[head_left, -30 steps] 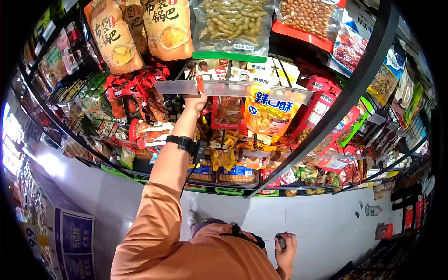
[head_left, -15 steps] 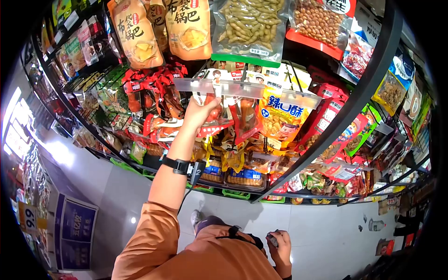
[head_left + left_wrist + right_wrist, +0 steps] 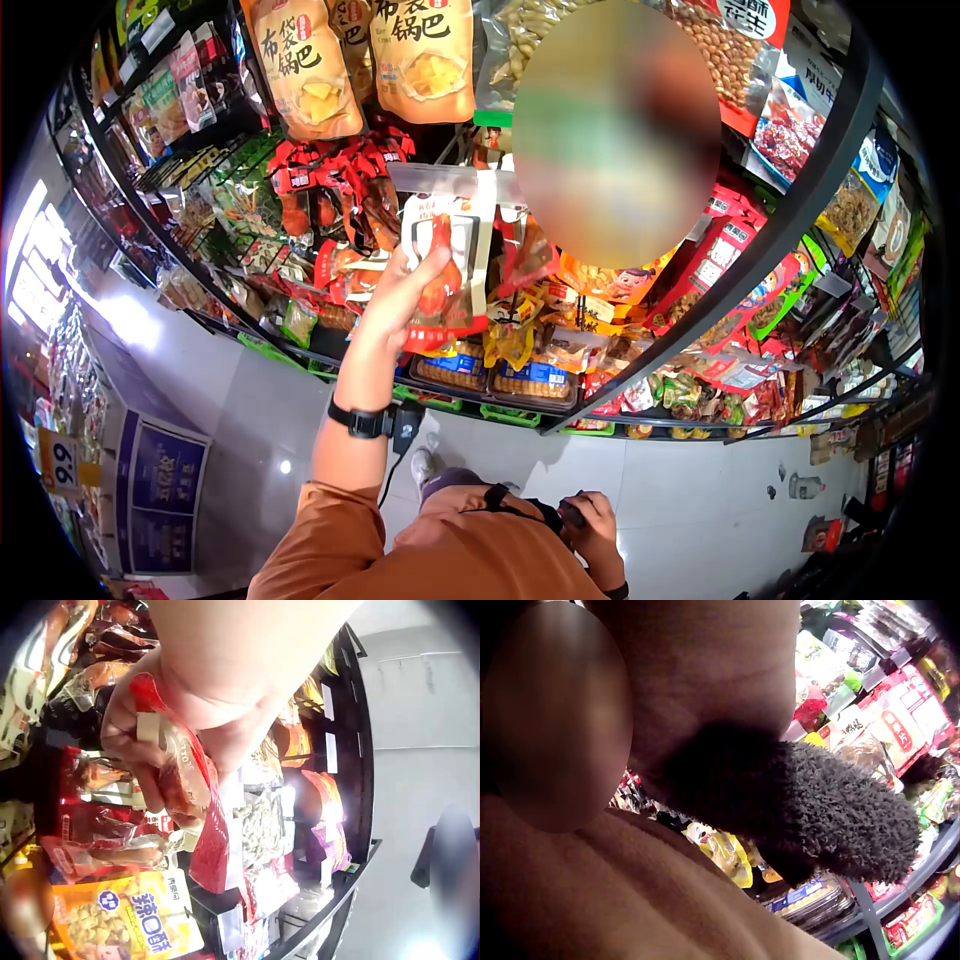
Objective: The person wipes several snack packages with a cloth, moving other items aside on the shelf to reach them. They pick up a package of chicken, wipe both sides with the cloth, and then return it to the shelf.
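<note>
My left hand (image 3: 395, 300) grips the side of a packaged drumstick (image 3: 445, 320), a white-and-clear pouch with a red bottom edge and a brown drumstick inside. In the head view the pouch overlaps the clear label strip (image 3: 410, 178) of the rack. The left wrist view shows my fingers curled round the pouch (image 3: 196, 769), its red edge facing the camera. Low at my body, my right hand (image 3: 598, 525) holds a dark grey fuzzy piece (image 3: 847, 810); its exact kind I cannot tell. Much of that hand is in shadow in the right wrist view.
Orange rice-cracker bags (image 3: 425, 75) hang above, with red-topped drumstick packs (image 3: 340, 175) to the left. A yellow snack bag (image 3: 120, 919) hangs near the pouch. Trays of biscuits (image 3: 535, 380) stand on the bottom shelf. A black rack post (image 3: 790, 190) slants across the right side.
My left hand has drawn the packaged drumstick away from beneath the clear strip, downward and toward me, so its front now shows. My right hand stays low, still holding the fuzzy piece.
</note>
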Available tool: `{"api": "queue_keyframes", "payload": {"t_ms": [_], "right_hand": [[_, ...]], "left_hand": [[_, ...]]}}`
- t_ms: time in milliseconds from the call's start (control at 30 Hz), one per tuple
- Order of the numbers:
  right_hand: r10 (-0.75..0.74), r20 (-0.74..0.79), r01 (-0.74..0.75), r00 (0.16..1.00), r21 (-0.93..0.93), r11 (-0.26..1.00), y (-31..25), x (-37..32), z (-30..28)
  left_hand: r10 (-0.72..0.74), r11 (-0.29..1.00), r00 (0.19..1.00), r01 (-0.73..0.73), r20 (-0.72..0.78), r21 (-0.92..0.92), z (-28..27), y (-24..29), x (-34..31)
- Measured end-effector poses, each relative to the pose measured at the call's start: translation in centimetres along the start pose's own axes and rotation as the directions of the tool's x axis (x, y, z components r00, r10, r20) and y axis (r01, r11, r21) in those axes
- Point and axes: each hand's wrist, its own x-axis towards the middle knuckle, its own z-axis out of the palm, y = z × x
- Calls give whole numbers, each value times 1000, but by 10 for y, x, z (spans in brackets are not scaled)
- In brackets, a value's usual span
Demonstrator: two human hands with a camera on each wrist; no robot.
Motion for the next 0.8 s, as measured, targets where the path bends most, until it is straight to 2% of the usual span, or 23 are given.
{"api": "queue_keyframes", "payload": {"t_ms": [33, 100, 133, 167, 233, 300, 367, 400, 467, 533, 567, 633, 667, 733, 767, 800], "right_hand": [[-3, 13, 3, 1000, -5, 1000, -2, 4, 1], [-8, 17, 8, 1000, -16, 1000, -4, 9, 6], [-11, 25, 12, 1000, -22, 1000, -6, 13, 9], [-15, 27, 16, 1000, -28, 999, -9, 19, 12], [-25, 29, 26, 999, -23, 999, -17, 27, 17], [-69, 25, 70, 997, -9, 998, -30, 35, 24], [-25, -8, 26, 1000, 125, 992, -38, 47, 33], [-87, -5, 87, 996, 112, 990, -33, 52, 38], [-67, -24, 70, 997, 145, 987, -74, 73, 35], [-30, -4, 30, 1000, 197, 980, -85, 92, 40], [-43, -69, 57, 997, 220, 974, -104, 102, 40], [-114, -30, 118, 993, 168, 979, -113, 111, 43], [-207, -184, 235, 961, 147, 961, -151, 141, 48], [-274, -141, 298, 951, 187, 936, -175, 165, 64], [-299, -114, 317, 948, 218, 923, -185, 176, 74], [-326, -101, 341, 940, 232, 911, -196, 186, 85]], "left_hand": [[0, 998, 1000, 0, -7, -62, -6, -8, -3], [-44, 998, 997, 47, 58, -52, -4, -2, -25], [-59, 989, 998, 59, 2, -132, 2, -3, -34], [-186, 982, 982, 187, 31, -20, -8, -6, -40], [-123, 971, 986, 144, 113, -190, -14, -26, -53], [-202, 901, 957, 265, 208, -345, -17, -26, -73], [-286, 914, 925, 342, 251, -220, -39, -58, -81], [-253, 908, 919, 333, 301, -253, -43, -62, -85], [-199, 896, 918, 312, 343, -317, -49, -70, -92], [-253, 889, 912, 351, 324, -294, -61, -73, -93], [-176, 978, 932, 128, 316, 167, -66, -69, -100], [-416, 887, 856, 309, 307, 342, -73, -37, -110], [-368, 892, 872, 233, 322, 388, -76, -26, -112], [-322, 863, 867, 103, 380, 495, -89, -12, -112], [-290, 919, 864, 132, 411, 370, -97, -14, -115], [-300, 897, 877, 126, 374, 423, -109, -10, -116]]}}
